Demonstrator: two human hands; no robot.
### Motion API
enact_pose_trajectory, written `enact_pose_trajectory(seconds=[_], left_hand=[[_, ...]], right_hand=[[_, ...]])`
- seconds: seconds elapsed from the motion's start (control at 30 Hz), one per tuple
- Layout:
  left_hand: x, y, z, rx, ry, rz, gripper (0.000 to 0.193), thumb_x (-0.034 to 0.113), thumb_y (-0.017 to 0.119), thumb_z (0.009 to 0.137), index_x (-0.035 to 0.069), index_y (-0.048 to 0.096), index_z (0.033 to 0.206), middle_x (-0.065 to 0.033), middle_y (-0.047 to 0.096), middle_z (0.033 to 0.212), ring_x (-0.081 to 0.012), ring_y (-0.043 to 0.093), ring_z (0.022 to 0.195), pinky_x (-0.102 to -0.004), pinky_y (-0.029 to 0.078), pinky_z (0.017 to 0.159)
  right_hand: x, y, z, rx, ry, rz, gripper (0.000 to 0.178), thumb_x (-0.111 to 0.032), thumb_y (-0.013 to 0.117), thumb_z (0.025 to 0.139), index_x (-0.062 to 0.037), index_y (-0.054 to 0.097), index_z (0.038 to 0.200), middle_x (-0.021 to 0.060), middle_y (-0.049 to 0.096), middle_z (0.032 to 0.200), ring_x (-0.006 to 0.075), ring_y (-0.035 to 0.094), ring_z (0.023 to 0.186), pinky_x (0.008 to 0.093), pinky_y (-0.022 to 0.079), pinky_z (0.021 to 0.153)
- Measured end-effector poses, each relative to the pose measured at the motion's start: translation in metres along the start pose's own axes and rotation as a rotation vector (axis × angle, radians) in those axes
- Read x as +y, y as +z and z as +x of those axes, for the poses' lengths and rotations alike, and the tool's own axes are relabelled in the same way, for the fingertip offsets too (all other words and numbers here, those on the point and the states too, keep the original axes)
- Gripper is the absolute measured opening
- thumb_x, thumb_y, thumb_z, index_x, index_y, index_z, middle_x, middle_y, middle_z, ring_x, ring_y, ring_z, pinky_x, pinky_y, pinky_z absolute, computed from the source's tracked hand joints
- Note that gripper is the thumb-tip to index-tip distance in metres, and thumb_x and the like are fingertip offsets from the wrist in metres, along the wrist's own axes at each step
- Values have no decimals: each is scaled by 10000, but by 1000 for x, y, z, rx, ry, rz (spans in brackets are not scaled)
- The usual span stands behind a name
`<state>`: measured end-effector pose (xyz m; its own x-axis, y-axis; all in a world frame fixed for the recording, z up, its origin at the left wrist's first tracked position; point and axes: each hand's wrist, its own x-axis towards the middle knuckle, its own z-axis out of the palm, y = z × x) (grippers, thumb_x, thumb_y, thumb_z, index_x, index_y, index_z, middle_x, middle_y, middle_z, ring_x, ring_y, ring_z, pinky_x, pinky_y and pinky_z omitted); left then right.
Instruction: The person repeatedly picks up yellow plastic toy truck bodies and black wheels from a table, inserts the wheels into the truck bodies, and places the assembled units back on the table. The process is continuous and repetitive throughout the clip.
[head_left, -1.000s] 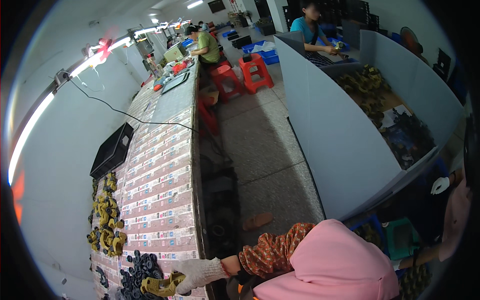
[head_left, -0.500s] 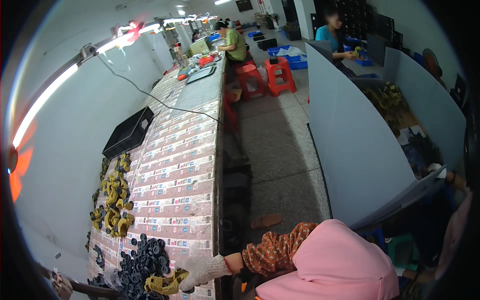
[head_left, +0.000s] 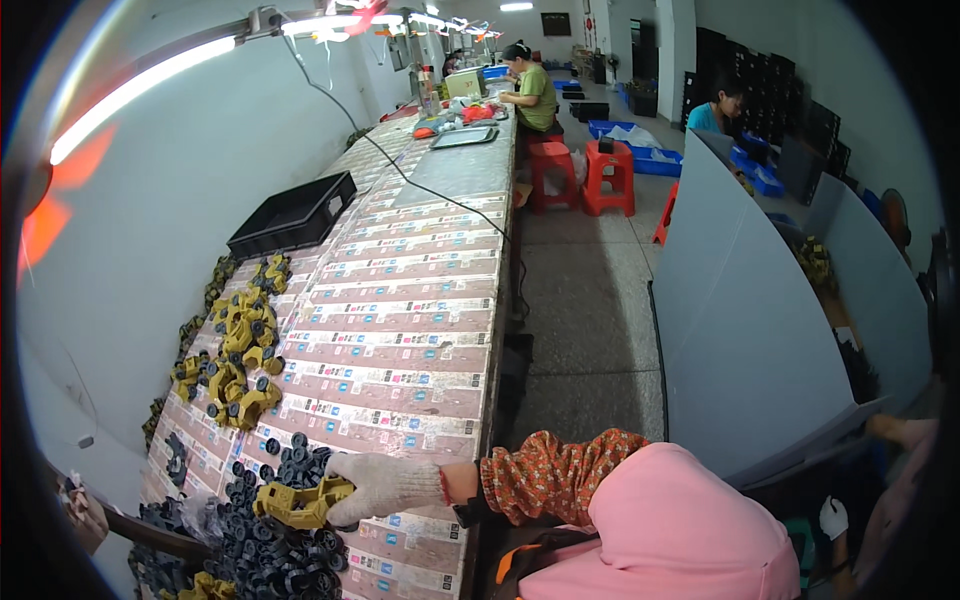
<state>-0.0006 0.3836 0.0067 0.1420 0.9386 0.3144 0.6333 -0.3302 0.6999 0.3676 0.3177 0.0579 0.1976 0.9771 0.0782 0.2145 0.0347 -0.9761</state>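
My right hand (head_left: 388, 488), in a pale knit glove, reaches across the table from a flowered sleeve. Its fingers are closed on the end of a yellow plastic toy vehicle body (head_left: 298, 503). Beneath and beside that piece spreads a pile of dark toy wheels and chassis parts (head_left: 285, 560). Farther up the table's left side lies a heap of yellow toy vehicle bodies (head_left: 240, 335), some with dark wheels showing. More yellow pieces (head_left: 205, 588) lie at the bottom edge. My left hand is not visible.
A black crate (head_left: 292, 215) stands beyond the yellow heap. A dark cable (head_left: 420, 185) crosses the long patterned table (head_left: 400, 340). Grey partitions (head_left: 740, 330) and red stools (head_left: 608, 178) stand to the right. Co-workers sit farther off; another person's gloved hand (head_left: 833, 518) shows at lower right.
The view has shifted, showing more of the dark parts pile. My right hand still grips the yellow body, now higher in the picture. At right, a co-worker's gloved hand appears lower.
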Motion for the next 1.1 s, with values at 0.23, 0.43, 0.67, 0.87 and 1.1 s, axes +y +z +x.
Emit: enact_pose_trajectory(seconds=[0.23, 0.43, 0.67, 0.87, 1.1], left_hand=[[-80, -63, -32, 166, -51, 297, 522, 216, 646, 1021, 33, 522, 1494, -195, 499, 1467, -362, 489, 1388, -484, 361, 1207], [-132, -101, -89, 137, -244, 201, 463, 195, 616, 1032, 23, 534, 1454, -188, 480, 1476, -368, 452, 1408, -492, 341, 1208], [-102, -90, -98, 176, -310, 183, 446, 219, 597, 1051, 47, 510, 1454, -209, 386, 1528, -399, 390, 1451, -491, 292, 1229], [-93, -94, -100, 186, -314, 193, 447, 183, 596, 1039, 38, 507, 1452, -213, 387, 1538, -406, 388, 1454, -497, 288, 1234], [-97, -94, -97, 200, -270, 239, 473, 159, 616, 1010, 34, 511, 1453, -214, 405, 1520, -420, 418, 1435, -501, 325, 1219]], right_hand=[[-15, 0, 50, -105, -79, -66, 576, -335, 812, 879, -1, 656, 1322, 104, 744, 1061, 198, 690, 950, 361, 573, 851], [-14, -24, 91, -79, 126, -54, 452, -329, 777, 936, 13, 671, 1212, 57, 719, 946, 116, 666, 732, 270, 540, 637], [-7, -6, 199, -48, 190, -75, 529, -365, 771, 924, 41, 641, 1238, 83, 731, 935, 131, 690, 718, 272, 575, 590], [-6, -2, 328, 144, 12, -299, 534, -365, 820, 876, 85, 635, 1094, 134, 711, 808, 170, 699, 622, 318, 548, 478], [5, 11, 369, 269, -276, -745, 677, -354, 741, 922, 20, 574, 1461, 278, 672, 1389, 384, 653, 1300, 416, 500, 1094]])
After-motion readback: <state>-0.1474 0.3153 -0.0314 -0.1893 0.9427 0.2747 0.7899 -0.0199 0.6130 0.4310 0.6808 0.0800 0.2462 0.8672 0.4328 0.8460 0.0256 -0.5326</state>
